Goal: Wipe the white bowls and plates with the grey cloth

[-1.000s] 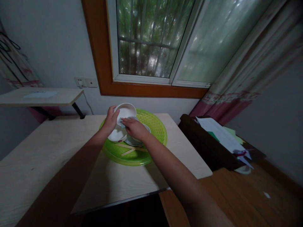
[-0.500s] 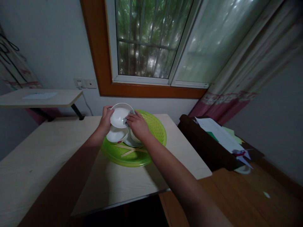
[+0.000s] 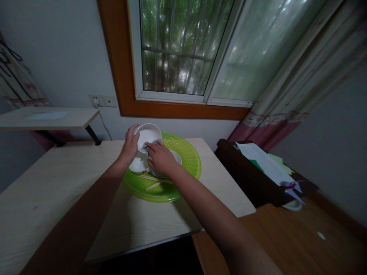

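Observation:
My left hand point(image 3: 131, 144) grips a white bowl point(image 3: 149, 133) by its left rim, tilted so that its inside faces me. Closed on a greyish cloth point(image 3: 147, 149), my right hand point(image 3: 160, 156) presses it against the bowl's lower inner edge. Below, a second white bowl point(image 3: 138, 165) rests in a round green plastic basket point(image 3: 192, 162). Another bowl point(image 3: 176, 156) stands partly hidden behind my right hand, on what looks like a plate. Several light wooden chopsticks point(image 3: 153, 186) lie crossed at the front of the basket.
The basket stands on a pale wooden table point(image 3: 94, 164). A small raised shelf point(image 3: 57, 119) with a paper sits at its left. Behind are the wall and a window point(image 3: 177, 57). To the right, papers point(image 3: 263, 162) lie on a dark brown piece of furniture.
My right hand moved with the cloth to the right side of the bowl, then back to its lower left edge. The left hand shifted slightly left, still holding the bowl, whose tilt changed.

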`<state>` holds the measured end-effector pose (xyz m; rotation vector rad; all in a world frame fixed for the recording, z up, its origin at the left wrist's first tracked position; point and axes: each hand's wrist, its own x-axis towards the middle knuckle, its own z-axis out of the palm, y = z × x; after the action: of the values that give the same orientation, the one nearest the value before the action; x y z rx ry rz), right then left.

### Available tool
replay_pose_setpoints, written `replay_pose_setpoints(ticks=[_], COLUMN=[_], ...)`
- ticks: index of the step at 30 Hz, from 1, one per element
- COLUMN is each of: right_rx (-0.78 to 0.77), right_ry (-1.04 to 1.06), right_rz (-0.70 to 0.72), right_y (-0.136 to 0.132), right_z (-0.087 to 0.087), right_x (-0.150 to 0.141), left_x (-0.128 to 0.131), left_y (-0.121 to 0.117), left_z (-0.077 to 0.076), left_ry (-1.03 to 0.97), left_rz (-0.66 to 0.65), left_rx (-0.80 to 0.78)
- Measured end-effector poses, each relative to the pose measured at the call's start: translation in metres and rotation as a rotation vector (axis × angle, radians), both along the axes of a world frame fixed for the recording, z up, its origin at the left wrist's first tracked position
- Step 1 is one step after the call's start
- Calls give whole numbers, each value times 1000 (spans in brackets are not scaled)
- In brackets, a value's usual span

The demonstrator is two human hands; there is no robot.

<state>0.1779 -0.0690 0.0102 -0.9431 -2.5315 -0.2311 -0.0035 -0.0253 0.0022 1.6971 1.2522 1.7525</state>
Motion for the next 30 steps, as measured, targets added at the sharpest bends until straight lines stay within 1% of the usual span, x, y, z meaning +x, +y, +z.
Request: replay_pose_setpoints(ticks=[6,9,12,16,19,21,24,30], right_rx=[-199,-213,-150,-36,24,52,73,37], right_ry=[91,96,42,-32,-17,-6,-6,-20], right_rz=[152,168,104,-41,-163,-209,-215,-143], right_y=[-5,-3,1,3,2,1,1,0], right_z=[2,2,-1,-5,-5,-5,-4,-3], right_x=[-2,-2,-2,-1,0,1,1,1], left_x=[1,1,2,4,6,6,6,4], left_y=[1,2,2,1,0,0,1,4], left_z=[-8,-10,-8,-7,-6,-7,-8,-9], left_ry=[14,3,-14,-19,-6,-1,5,-22], left_rz=[-40,-32,-13,-3,-30,-45,-23,-11], left_rx=[-77,-80,-84,-125,-138,-129,-105,-105])
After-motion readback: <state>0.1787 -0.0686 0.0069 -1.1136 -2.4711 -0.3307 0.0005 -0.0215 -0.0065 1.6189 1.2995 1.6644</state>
